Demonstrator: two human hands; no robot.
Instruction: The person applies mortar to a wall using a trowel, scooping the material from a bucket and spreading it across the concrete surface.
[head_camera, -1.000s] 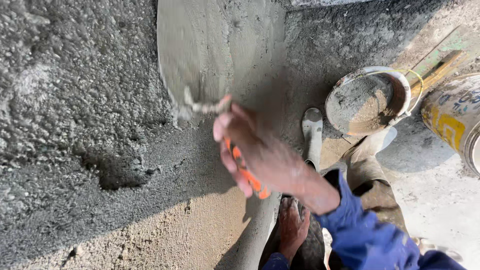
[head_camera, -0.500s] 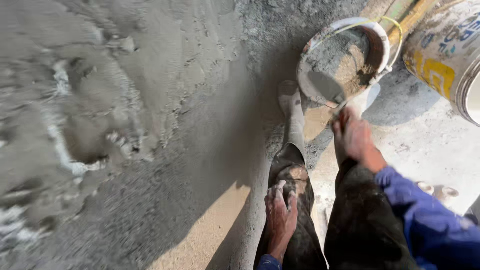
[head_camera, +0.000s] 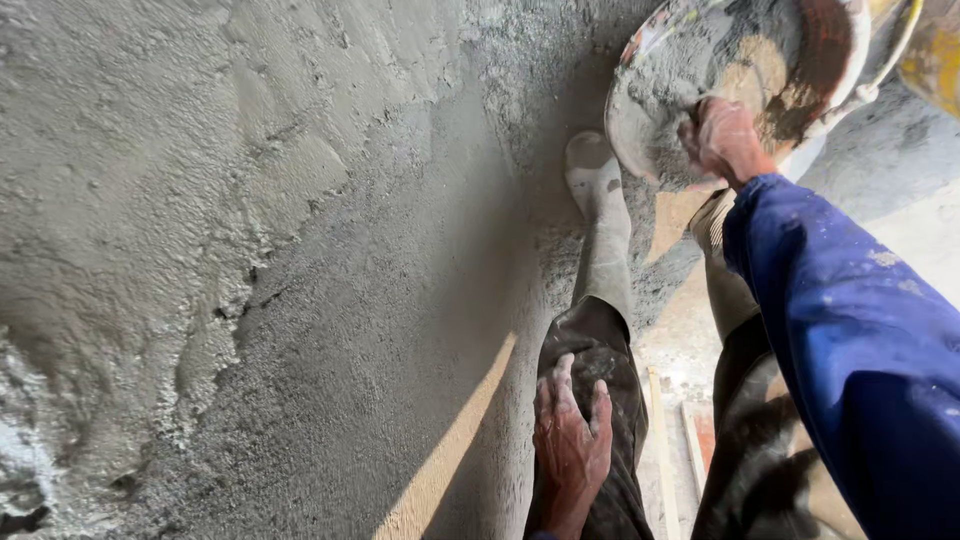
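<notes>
Right hand (head_camera: 722, 135) reaches into mortar pan (head_camera: 640, 125), grip closed, on what I can't tell; left hand (head_camera: 570, 440) spread flat on thigh (head_camera: 590, 345), bracing the lean.

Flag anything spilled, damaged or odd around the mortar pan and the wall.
Loose mortar crumbs lie along the foot of the wall beside the boot. The fresh plaster is uneven, with ridges and gouges at left. The right hand reaches into the pan, which looks intact.
</notes>
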